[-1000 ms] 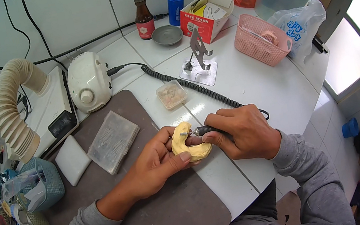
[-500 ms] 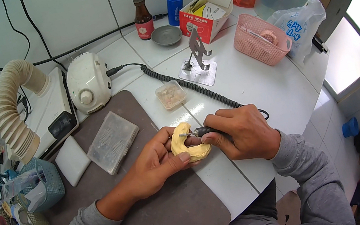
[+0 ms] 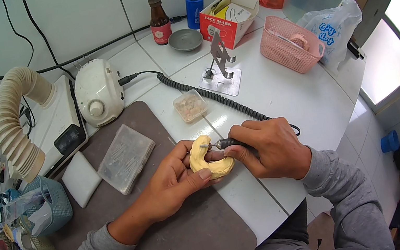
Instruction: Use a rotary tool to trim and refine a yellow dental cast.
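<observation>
Head view — yellow arch [image 3: 199, 161] between left hand [image 3: 174, 180], pinching it, and right hand [image 3: 275, 147] — pinching black handpiece [image 3: 226, 144]

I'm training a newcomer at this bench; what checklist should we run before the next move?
1. Left hand holding the yellow horseshoe-shaped piece: ok.
2. Right hand gripping the handpiece: ok.
3. Tip actually touching the piece: cannot tell; it's at the upper part.
4. Coiled cord plugged into the white control unit: ok.
5. Ribbed hose mouth beside the piece: not ok; far left.
</observation>
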The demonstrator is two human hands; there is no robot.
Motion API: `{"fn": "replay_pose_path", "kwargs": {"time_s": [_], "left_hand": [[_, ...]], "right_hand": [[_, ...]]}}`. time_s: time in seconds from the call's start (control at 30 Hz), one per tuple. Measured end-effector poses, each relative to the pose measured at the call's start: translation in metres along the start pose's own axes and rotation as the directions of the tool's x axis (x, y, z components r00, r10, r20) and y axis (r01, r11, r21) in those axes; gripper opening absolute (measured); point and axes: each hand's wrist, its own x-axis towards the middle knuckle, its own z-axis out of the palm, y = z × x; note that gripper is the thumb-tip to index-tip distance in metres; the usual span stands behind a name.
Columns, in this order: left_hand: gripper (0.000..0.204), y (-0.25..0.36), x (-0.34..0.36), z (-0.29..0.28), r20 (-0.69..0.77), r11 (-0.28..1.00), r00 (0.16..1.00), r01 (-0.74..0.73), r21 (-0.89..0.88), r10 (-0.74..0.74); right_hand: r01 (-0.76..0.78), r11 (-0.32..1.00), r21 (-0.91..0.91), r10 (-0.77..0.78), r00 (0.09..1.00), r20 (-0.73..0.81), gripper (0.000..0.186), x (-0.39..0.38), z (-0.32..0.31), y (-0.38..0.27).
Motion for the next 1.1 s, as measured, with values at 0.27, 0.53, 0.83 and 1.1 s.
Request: {"fn": "replay_pose_path", "kwargs": {"time_s": [0.27,0.53,0.83,1.1], "left_hand": [[0.06,0.0027,-0.0005,0.0009,-0.016,0.999,0.999,0.045,-0.002,-0.045],[0.053,-0.0003,-0.0005,-0.0004,-0.007,1.0,1.0,0.01,0.021,-0.01],[0.052,0.002,-0.0007,0.0011,-0.01,0.999,1.0,0.027,0.025,-0.026],[0.054,0.0009,-0.0008,0.0011,-0.016,0.999,0.999,0.03,0.019,-0.03]], "right_hand": [[0.018,0.999,-0.034,-0.019,1.0,-0.024,0.027,-0.0007,0.0033,0.0026],[0.041,0.999,-0.031,-0.041,0.999,-0.025,0.028,0.0,0.0021,0.0021],[0.051,0.998,-0.03,-0.051,0.999,0.008,0.031,-0.0004,0.0014,0.0039],[0.052,0.998,-0.034,-0.051,0.999,0.013,0.033,-0.0004,0.0015,0.0039]]}}
